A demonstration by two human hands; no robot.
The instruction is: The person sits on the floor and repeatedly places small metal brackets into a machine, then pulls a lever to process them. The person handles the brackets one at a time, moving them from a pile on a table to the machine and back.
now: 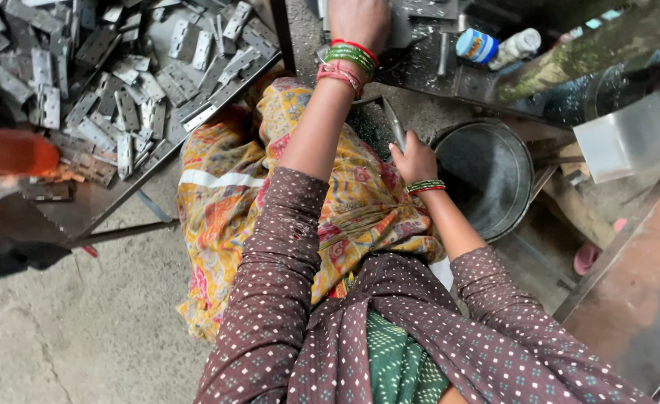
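Note:
My left hand (357,21) reaches far forward onto the dark metal work surface (419,63) at the top edge. It rests by a flat grey metal piece (403,28), and its fingers are cut off by the frame. Red and green bangles circle that wrist. My right hand (413,158) is closed around the lower end of a thin grey metal handle (391,121) that slants up and to the left, just left of a round metal bucket (511,146). A yellow patterned cloth (232,187) covers my lap.
A metal tray (132,187) piled with several grey hinges (113,82) lies at upper left. An orange bottle (8,152) lies at far left. A small blue-capped bottle (487,45) sits on the work surface. A shiny metal sheet (629,135) stands at right, above bare concrete floor (83,322).

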